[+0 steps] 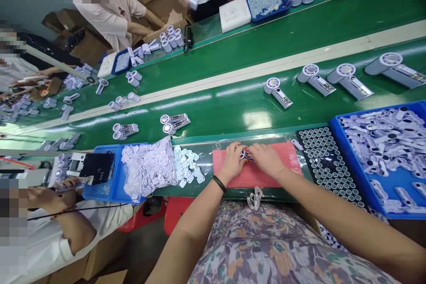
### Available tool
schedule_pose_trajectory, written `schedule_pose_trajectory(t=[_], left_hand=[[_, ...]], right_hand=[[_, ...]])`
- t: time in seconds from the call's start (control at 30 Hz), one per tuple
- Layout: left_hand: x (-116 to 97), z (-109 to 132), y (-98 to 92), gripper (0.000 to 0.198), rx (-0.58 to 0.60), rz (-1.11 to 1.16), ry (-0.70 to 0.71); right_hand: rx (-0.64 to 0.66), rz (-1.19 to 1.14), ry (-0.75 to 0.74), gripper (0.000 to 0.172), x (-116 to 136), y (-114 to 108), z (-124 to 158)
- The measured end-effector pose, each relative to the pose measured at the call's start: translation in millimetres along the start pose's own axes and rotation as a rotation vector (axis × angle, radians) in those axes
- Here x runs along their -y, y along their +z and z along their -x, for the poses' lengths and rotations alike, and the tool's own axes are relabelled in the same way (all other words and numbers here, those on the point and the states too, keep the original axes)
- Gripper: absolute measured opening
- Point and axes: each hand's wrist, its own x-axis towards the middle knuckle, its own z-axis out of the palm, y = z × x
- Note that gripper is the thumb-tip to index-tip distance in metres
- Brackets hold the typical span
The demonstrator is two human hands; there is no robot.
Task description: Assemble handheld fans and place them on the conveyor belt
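Note:
My left hand and my right hand meet over a red mat at the bench edge. Between them is a small lavender handheld fan, mostly hidden under my fingers. The left fingers curl around its round head, and those of my right hand press along its handle, where a dark strip shows. A loose lavender handle cover lies at the mat's right corner.
On the right are a black tray of round discs and a blue tray of handle covers. Left lie pale-blue plates and a bag of lavender parts. Fans rest on the green belt. A co-worker's arm is at left.

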Motion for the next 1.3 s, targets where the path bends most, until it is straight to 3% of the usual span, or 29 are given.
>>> schedule_pose_trajectory(t=[0.17, 0.47, 0.57, 0.63, 0.73, 0.83, 0.93, 1.07, 1.17, 1.23, 1.3], left_hand=[[-3, 2, -2.6, 0.049, -0.004, 0.020, -0.001], [-5, 1, -6.8, 0.051, 0.023, -0.013, -0.013], [-6, -1, -13.1, 0.050, 0.099, -0.149, 0.001], [-5, -8, -24.1, 0.044, 0.199, -0.262, 0.039], [-1, -41, -51.0, 0.034, 0.304, -0.374, 0.133], [4, -106, -78.8, 0.030, 0.246, -0.441, 0.220], [8, -188, -91.5, 0.030, 0.143, -0.497, 0.310], [8, -274, -79.3, 0.033, 0.138, -0.547, 0.344], [13, -288, -70.8, 0.041, 0.183, -0.505, 0.366], [26, -270, -79.6, 0.047, 0.135, -0.462, 0.399], [50, -231, -102.5, 0.047, 0.014, -0.451, 0.351]], right_hand=[[-0.050, -0.184, 0.127, 0.021, -4, 0, 6], [-0.107, 0.059, -0.057, 0.047, 16, 24, 41], [-0.092, 0.051, -0.064, 0.045, 17, 22, 38], [-0.114, -0.023, 0.008, 0.041, 7, 17, 37], [-0.218, -0.088, 0.315, 0.037, -24, 8, 42], [-0.312, -0.009, 0.592, 0.033, -60, 3, 52], [-0.289, 0.077, 0.646, 0.024, -86, 6, 57], [-0.273, 0.098, 0.633, 0.022, -101, 16, 55], [-0.349, 0.020, 0.615, 0.025, -98, 19, 53], [-0.383, -0.063, 0.549, 0.028, -90, 20, 52], [-0.372, -0.129, 0.459, 0.032, -77, 25, 52]])
